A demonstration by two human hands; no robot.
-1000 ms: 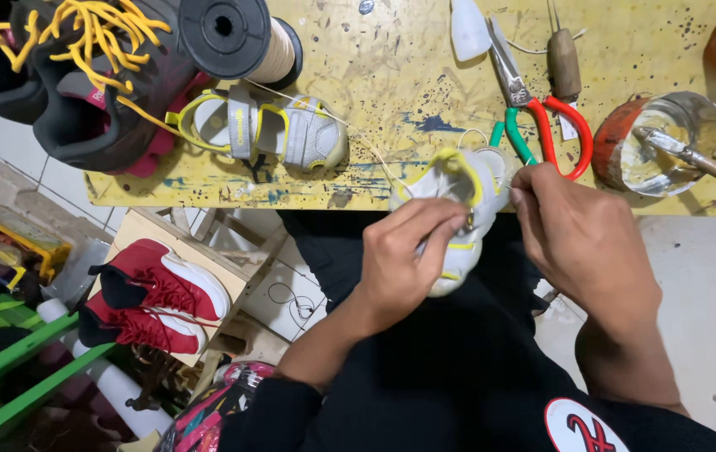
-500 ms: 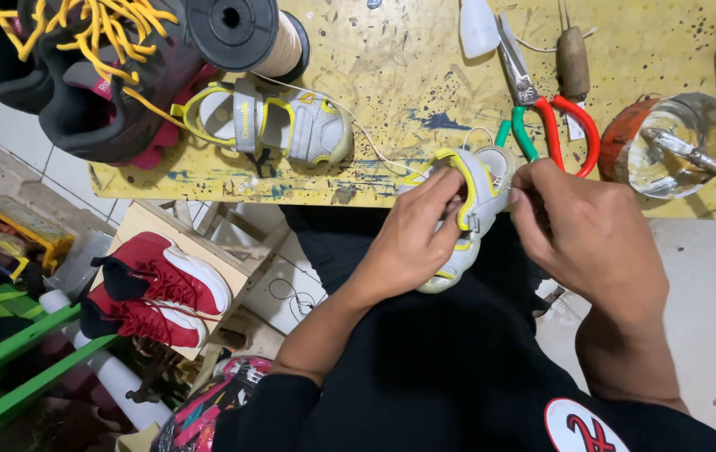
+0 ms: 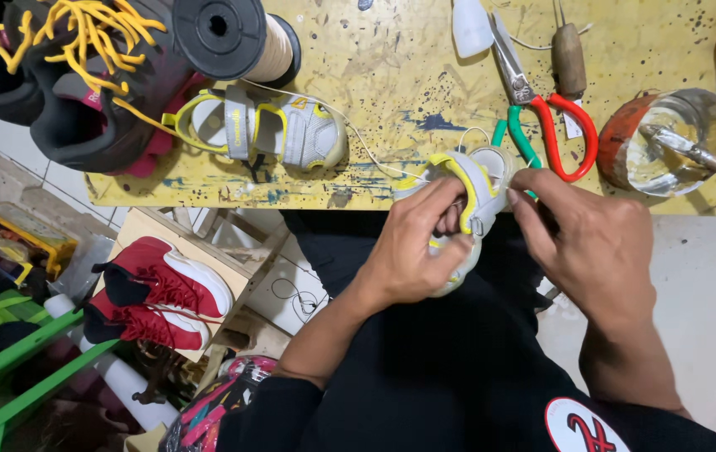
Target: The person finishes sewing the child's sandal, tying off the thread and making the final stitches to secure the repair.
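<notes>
Left hand (image 3: 412,251) fingers clenched round sandal (image 3: 467,201) at bench (image 3: 375,75) edge, 6 o'clock. Right hand (image 3: 592,243) fingers pinch its strap. Scissors (image 3: 542,117) at sandal's 1 o'clock.

Labels and packages, counted outward from your fingers:

- Paper tag (image 3: 572,125), small, white, rectangular: lying just beyond your right fingers (image 3: 534,191).
- Glass jar (image 3: 676,138), clear with a rust-red side: sitting near, to the right of those fingers.
- Plastic bottle (image 3: 470,27), white: lying well beyond both sets of fingers.
- Round patch (image 3: 586,425), white with a red mark: showing on your black shirt, well behind your right fingers.
- Pink label (image 3: 90,98) on a black shoe: showing far left of your left fingers (image 3: 437,201).
- Clear box (image 3: 6,238), yellow-rimmed: sitting far left, lower down.
</notes>
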